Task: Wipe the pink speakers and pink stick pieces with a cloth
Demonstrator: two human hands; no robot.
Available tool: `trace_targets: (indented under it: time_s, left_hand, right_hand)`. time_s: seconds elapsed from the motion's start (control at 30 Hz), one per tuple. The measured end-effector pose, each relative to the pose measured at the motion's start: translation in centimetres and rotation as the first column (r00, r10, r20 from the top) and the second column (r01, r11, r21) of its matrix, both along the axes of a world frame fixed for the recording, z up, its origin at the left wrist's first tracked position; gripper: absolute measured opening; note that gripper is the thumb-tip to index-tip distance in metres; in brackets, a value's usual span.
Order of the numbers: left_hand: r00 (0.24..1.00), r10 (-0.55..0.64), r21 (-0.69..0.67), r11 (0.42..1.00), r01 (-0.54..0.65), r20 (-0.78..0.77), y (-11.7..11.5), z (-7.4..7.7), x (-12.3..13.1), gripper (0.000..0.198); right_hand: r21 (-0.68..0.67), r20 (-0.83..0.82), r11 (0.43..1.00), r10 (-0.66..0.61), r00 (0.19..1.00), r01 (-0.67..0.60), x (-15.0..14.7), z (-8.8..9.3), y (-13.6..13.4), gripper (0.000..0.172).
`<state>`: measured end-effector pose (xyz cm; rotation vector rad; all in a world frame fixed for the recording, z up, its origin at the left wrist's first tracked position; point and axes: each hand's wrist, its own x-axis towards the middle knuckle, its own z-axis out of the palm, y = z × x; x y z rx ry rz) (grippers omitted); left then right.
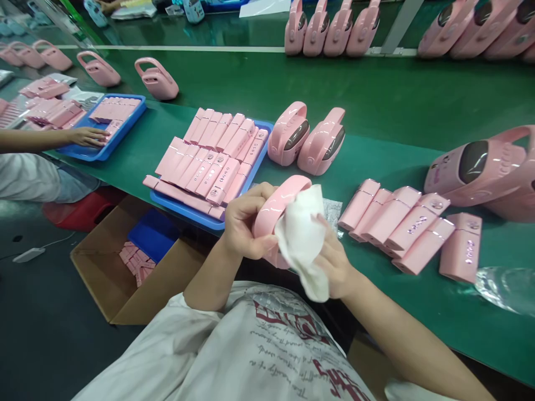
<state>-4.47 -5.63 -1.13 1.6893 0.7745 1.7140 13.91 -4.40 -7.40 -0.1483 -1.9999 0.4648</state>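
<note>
My left hand (244, 223) is closed around a pink handled device (278, 203), held close over my lap at the table's front edge. My right hand (334, 259) grips a white cloth (303, 234) and presses it against the device's side. Much of the device is hidden behind the cloth and my fingers. Two more pink handled devices (307, 139) stand on the green table (388, 106) just beyond my hands.
A blue tray (188, 209) piled with pink rectangular cases sits to the left. Several loose pink cases (412, 225) lie to the right, with larger pink devices (480, 167) behind. A co-worker's hand (86, 136) rests on another blue tray (125, 125). A cardboard box (125, 273) stands on the floor.
</note>
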Motion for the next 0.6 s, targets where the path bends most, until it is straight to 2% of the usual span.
trace_targets:
  time_s: [0.03,0.07,0.2,0.23,0.33,0.37,0.4,0.47,0.53,0.6]
  left_hand:
    - [1.0,0.001,0.004,1.0,-0.001,-0.007,0.0,-0.2,0.0,0.025]
    - [1.0,0.002,0.007,1.0,-0.002,0.002,0.0,-0.3,-0.1,0.027]
    - [0.996,0.008,-0.014,1.0,-0.007,0.093,0.0,-0.9,0.0,0.032]
    - [0.995,0.012,-0.025,1.0,-0.009,0.096,0.0,-1.1,0.1,0.031]
    - [0.999,-0.001,-0.069,0.998,0.004,0.043,0.1,-1.4,0.1,0.027]
    - [0.999,-0.002,-0.088,0.996,0.006,0.048,0.2,-1.5,0.2,0.027]
    - [0.997,0.002,-0.108,0.994,0.007,0.077,0.2,-1.6,0.2,0.027]
    - [0.982,0.007,-0.14,0.99,0.02,0.187,0.3,-1.7,0.4,0.03]
    - [0.961,-0.006,-0.144,0.988,0.048,0.278,0.5,-1.7,0.4,0.037]
    - [0.957,0.016,-0.189,0.981,0.041,0.29,0.7,-1.7,0.4,0.048]
  right_hand:
    - [0.066,-0.01,0.998,0.0,1.0,0.0,-0.1,0.2,0.1,0.052]
    - [0.051,-0.003,0.999,-0.019,1.0,0.019,-0.1,0.4,0.2,0.051]
    - [-0.128,0.019,0.979,-0.159,0.987,0.16,-0.3,0.8,0.4,0.056]
    - [-0.105,0.029,0.981,-0.163,0.986,0.165,-0.4,0.8,0.3,0.055]
    - [0.093,0.072,0.991,-0.104,0.992,0.097,-0.5,1.0,0.0,0.05]
    - [0.11,0.079,0.99,-0.094,0.992,0.085,-0.6,1.0,0.0,0.05]
    - [0.075,0.074,0.993,-0.093,0.993,0.088,-0.6,1.1,0.1,0.052]
    - [-0.124,0.041,0.986,-0.105,0.994,0.109,-0.4,1.3,0.4,0.055]
    - [-0.351,0.0,0.933,-0.089,0.996,0.084,-0.1,1.3,0.7,0.052]
    - [-0.52,-0.053,0.854,-0.045,0.998,0.011,0.2,0.9,0.6,0.049]
